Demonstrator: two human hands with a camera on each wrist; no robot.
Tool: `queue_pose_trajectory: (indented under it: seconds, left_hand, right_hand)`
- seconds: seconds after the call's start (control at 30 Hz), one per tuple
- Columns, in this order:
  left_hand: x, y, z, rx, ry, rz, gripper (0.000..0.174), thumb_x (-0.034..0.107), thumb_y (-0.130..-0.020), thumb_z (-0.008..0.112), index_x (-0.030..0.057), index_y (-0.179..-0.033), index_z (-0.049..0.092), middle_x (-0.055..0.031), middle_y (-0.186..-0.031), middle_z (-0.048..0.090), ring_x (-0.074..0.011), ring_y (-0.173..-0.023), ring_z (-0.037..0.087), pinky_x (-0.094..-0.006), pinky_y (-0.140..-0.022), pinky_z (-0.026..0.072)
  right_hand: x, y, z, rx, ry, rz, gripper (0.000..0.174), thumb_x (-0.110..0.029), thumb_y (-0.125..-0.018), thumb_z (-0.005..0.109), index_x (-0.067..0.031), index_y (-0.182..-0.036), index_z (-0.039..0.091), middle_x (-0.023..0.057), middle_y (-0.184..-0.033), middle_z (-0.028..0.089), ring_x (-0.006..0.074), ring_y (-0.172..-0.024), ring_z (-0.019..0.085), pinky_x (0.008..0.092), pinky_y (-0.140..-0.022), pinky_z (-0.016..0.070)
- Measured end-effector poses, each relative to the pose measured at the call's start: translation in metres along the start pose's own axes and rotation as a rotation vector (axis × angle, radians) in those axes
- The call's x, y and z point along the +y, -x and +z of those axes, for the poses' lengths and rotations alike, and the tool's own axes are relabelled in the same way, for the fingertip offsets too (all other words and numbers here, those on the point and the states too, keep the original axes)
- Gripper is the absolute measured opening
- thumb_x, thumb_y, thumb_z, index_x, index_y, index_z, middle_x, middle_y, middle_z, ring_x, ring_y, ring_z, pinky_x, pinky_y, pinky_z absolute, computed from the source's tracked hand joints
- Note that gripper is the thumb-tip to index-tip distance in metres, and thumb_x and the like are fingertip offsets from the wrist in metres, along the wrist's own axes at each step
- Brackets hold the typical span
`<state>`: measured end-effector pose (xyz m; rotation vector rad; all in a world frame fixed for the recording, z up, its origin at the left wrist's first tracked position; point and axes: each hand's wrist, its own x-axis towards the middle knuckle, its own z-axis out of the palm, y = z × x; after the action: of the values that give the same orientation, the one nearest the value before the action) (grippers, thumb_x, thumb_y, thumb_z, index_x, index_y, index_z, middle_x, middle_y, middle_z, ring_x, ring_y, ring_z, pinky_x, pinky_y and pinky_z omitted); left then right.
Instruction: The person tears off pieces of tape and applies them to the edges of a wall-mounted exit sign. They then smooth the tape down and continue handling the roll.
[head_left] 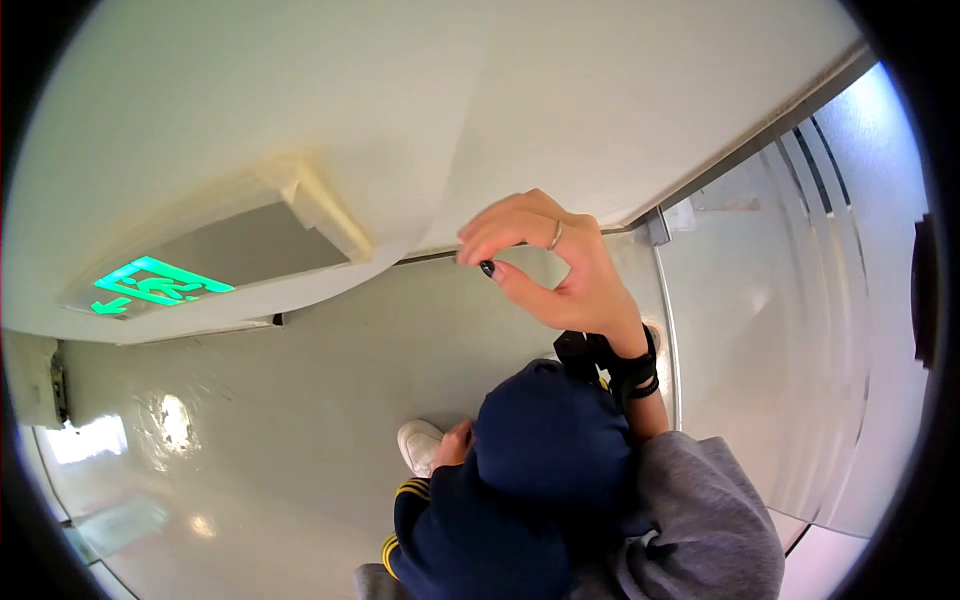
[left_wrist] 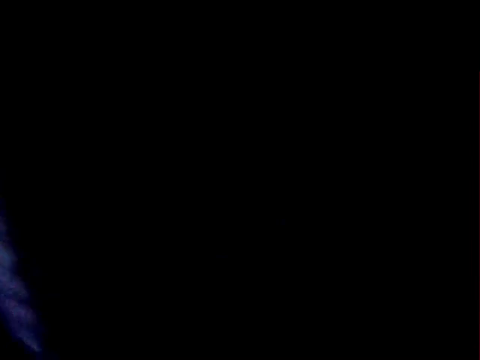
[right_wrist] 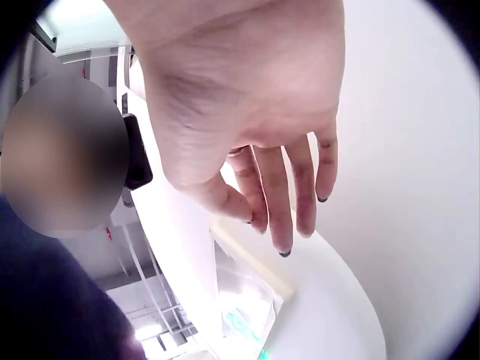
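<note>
My right hand (head_left: 555,260) is raised in the upper middle of the head view, beside a pale wall. Its fingers bend loosely, with the thumb close to them, and nothing is held. A ring is on one finger. In the right wrist view the hand (right_wrist: 247,97) shows its palm, with relaxed fingers pointing down. A green-lit exit sign (head_left: 165,283) is on the wall to its left. My left hand cannot be made out; the left wrist view is almost wholly black, with a dim bluish patch (left_wrist: 15,296) at the lower left edge.
Below the hand is a figure in a navy top (head_left: 490,530) and round navy headwear (head_left: 550,435); a small hand (head_left: 452,447) shows near a white shoe (head_left: 420,445). A frosted glass panel (head_left: 770,300) stands right, over a shiny floor (head_left: 300,400).
</note>
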<state>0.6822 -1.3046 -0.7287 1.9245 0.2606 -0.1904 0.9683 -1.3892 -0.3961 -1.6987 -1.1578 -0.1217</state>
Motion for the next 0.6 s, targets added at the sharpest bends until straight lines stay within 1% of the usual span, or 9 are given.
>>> queue_pose_trajectory:
  seconds: [0.07,0.13,0.17,0.23,0.27,0.33,0.47,0.57,0.6]
  left_hand:
    - [0.010,-0.004,-0.006,-0.018,-0.041,-0.009,0.021,0.019,-0.087,0.053,0.0020,-0.096,0.060,-0.0188,-0.086,0.064,-0.0370,-0.081,0.061,-0.0407,-0.071,0.0492]
    - [0.030,-0.006,-0.015,-0.036,-0.094,-0.018,0.022,0.019,-0.086,0.053,0.0019,-0.096,0.061,-0.0185,-0.086,0.064,-0.0370,-0.082,0.061,-0.0408,-0.071,0.0494]
    - [0.051,-0.008,-0.025,-0.048,-0.129,-0.017,0.022,0.020,-0.086,0.053,0.0019,-0.096,0.061,-0.0183,-0.087,0.064,-0.0370,-0.082,0.061,-0.0408,-0.071,0.0494]
    - [0.107,-0.016,-0.047,-0.076,-0.216,-0.013,0.023,0.020,-0.086,0.053,0.0018,-0.096,0.062,-0.0180,-0.087,0.064,-0.0371,-0.082,0.061,-0.0409,-0.072,0.0496]
    - [0.143,-0.020,-0.056,-0.093,-0.262,-0.006,0.023,0.021,-0.086,0.053,0.0018,-0.096,0.062,-0.0178,-0.087,0.065,-0.0371,-0.082,0.062,-0.0409,-0.072,0.0496]
    - [0.231,-0.030,-0.072,-0.151,-0.366,0.023,0.024,0.021,-0.085,0.054,0.0017,-0.096,0.063,-0.0175,-0.087,0.065,-0.0371,-0.082,0.062,-0.0410,-0.072,0.0498]
    - [0.388,-0.049,-0.085,-0.296,-0.532,0.102,0.025,0.022,-0.085,0.054,0.0015,-0.096,0.064,-0.0168,-0.087,0.066,-0.0372,-0.082,0.062,-0.0411,-0.073,0.0501]
    - [0.428,-0.051,-0.077,-0.375,-0.614,0.129,0.026,0.023,-0.084,0.055,0.0014,-0.096,0.064,-0.0163,-0.088,0.066,-0.0372,-0.083,0.062,-0.0412,-0.073,0.0503]
    - [0.431,-0.054,-0.078,-0.402,-0.647,0.157,0.027,0.024,-0.085,0.054,0.0015,-0.096,0.064,-0.0159,-0.089,0.066,-0.0359,-0.084,0.062,-0.0406,-0.074,0.0497]
  right_hand:
    - [0.004,0.003,-0.005,-0.017,-0.033,0.007,0.017,0.003,-0.073,0.057,-0.0055,-0.085,0.063,0.0048,-0.086,0.067,0.0191,-0.078,0.059,0.0309,-0.079,0.0433]
    - [0.006,0.007,-0.009,0.002,-0.061,0.066,0.028,0.004,-0.074,0.056,-0.0065,-0.098,0.065,0.0026,-0.075,0.064,0.0170,-0.068,0.058,0.0280,-0.070,0.0442]
    - [0.004,0.006,-0.012,0.020,-0.070,0.065,0.028,0.004,-0.074,0.056,-0.0065,-0.098,0.065,0.0026,-0.075,0.064,0.0170,-0.068,0.058,0.0280,-0.070,0.0442]
    - [-0.004,0.002,-0.019,-0.050,-0.190,0.362,0.047,0.003,-0.076,0.053,-0.0103,-0.121,0.059,0.0026,-0.069,0.060,0.0153,-0.059,0.055,0.0251,-0.059,0.0429]
    - [0.000,0.004,-0.017,-0.035,-0.205,0.357,0.047,0.003,-0.076,0.053,-0.0103,-0.121,0.059,0.0026,-0.069,0.060,0.0153,-0.059,0.055,0.0251,-0.059,0.0429]
    - [0.010,0.005,-0.011,-0.190,-0.336,0.350,0.062,0.002,-0.078,0.050,-0.0158,-0.137,0.045,0.0029,-0.063,0.057,0.0144,-0.054,0.054,0.0240,-0.052,0.0415]
    - [0.015,0.012,0.004,-0.311,-0.299,0.272,0.063,-0.001,-0.080,0.050,-0.0177,-0.140,0.040,0.0037,-0.061,0.058,0.0156,-0.054,0.054,0.0260,-0.055,0.0433]
    - [0.018,0.016,0.008,-0.392,-0.394,0.264,0.063,-0.004,-0.080,0.051,-0.0174,-0.140,0.039,0.0039,-0.062,0.060,0.0166,-0.054,0.056,0.0269,-0.055,0.0440]
    - [0.023,0.021,0.008,-0.439,-0.365,0.188,0.063,-0.005,-0.080,0.052,-0.0173,-0.140,0.039,0.0035,-0.063,0.061,0.0171,-0.055,0.057,0.0272,-0.055,0.0440]
